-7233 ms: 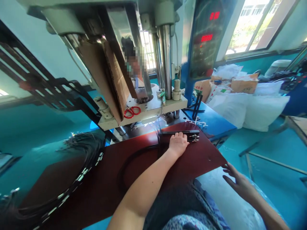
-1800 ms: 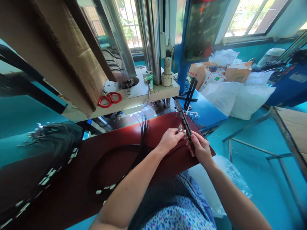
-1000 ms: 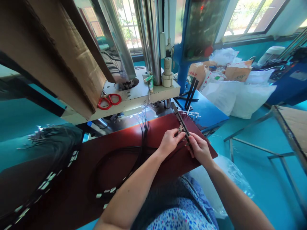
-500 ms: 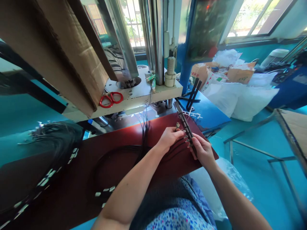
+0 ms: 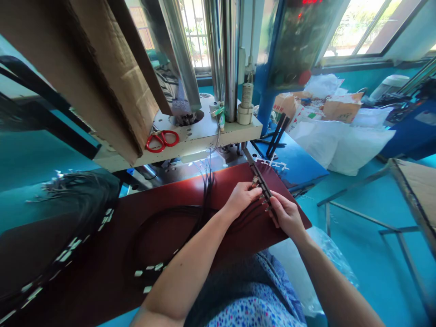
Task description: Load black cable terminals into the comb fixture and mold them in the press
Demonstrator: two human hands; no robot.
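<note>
- Head view: the left hand (image 5: 240,200) has thumb and fingers pinched together on a small brassy metal connector (image 5: 255,181), held against the left edge of a long, dark, slotted metal bar (image 5: 259,175); whether it sits in a slot cannot be told.
- The right hand (image 5: 286,213) is clamped on the near end of the bar, thumb on top and fingers beneath. The bar slants above a dark red, smooth-surfaced board (image 5: 225,181), its far end towards the press.
- Further metal ends sit along the bar near the right fingertips, thin black cables (image 5: 250,211) trailing leftward from them.
- A thick bundle of black cables (image 5: 91,195) curves across the board's left side, bearing white tags (image 5: 70,247); any print is too small to read.
- Red-handled scissors (image 5: 164,141) lie on the cream metal press plate (image 5: 204,147).
- Red lit digits (image 5: 311,1) on the blue control box (image 5: 289,50) are cut off at the top edge.
- A brown cardboard carton (image 5: 284,103) carries red markings, illegible here.
</note>
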